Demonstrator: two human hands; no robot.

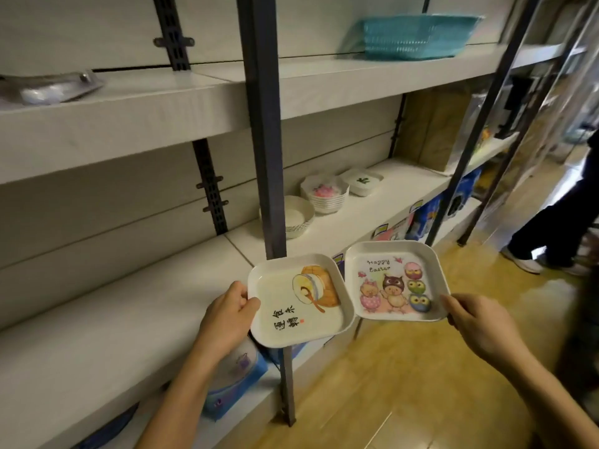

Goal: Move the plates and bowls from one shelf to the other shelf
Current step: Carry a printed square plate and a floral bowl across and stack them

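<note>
My left hand (228, 314) grips the left edge of a square white plate with a bowl picture and characters (291, 315). My right hand (476, 322) holds the right corner of a square "Happy Easter" plate (379, 277). Both plates are held level in front of the middle shelf (382, 202), side by side and touching. Farther back on that shelf stand a stack of white bowls (298, 218), a stack of pink-patterned bowls (325, 194) and a stack of square dishes with a green mark (363, 181).
A dark metal upright post (264, 140) stands just behind the plates. A teal basket (418, 35) sits on the top shelf, a silver item (48, 89) at its left. Boxed goods (233, 380) fill the lower shelf. A person's legs (551, 228) stand at right.
</note>
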